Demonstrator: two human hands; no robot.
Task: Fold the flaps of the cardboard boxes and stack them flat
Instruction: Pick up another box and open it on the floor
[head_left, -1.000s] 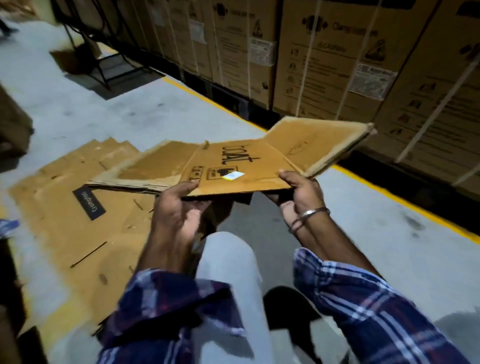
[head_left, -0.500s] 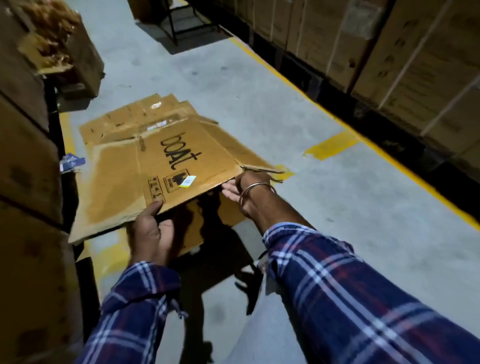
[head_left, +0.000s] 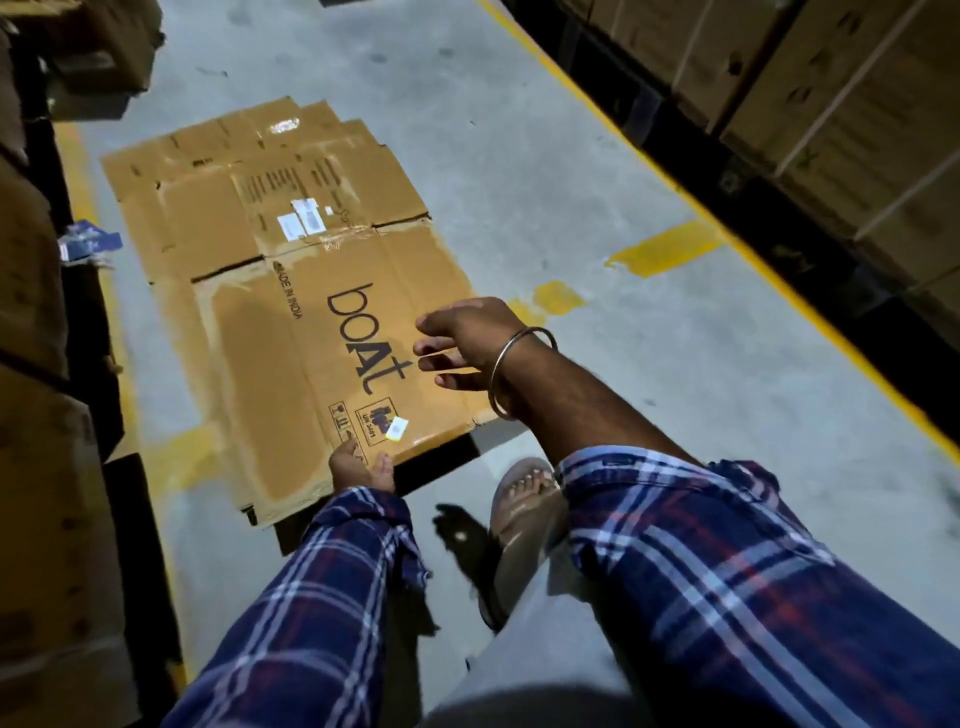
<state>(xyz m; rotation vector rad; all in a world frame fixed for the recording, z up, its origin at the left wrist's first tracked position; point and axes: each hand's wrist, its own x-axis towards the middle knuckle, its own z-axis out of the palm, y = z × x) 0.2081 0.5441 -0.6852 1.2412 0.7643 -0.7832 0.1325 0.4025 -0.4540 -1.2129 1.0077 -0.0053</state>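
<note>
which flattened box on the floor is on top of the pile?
The boat-printed box, nearest the person; it overlaps the box with white labels behind it.

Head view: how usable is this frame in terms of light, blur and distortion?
Head view: dim, with dark edges; the boAt carton is brightly lit and its print sharp; the right hand shows slight motion blur; the yellow floor line bows, a wide-angle effect.

Flattened boxes stacked on the floor.
The boat box (head_left: 332, 364) lies atop another flattened box (head_left: 249, 176), between stacked cartons (head_left: 841, 104) right and left.
</note>
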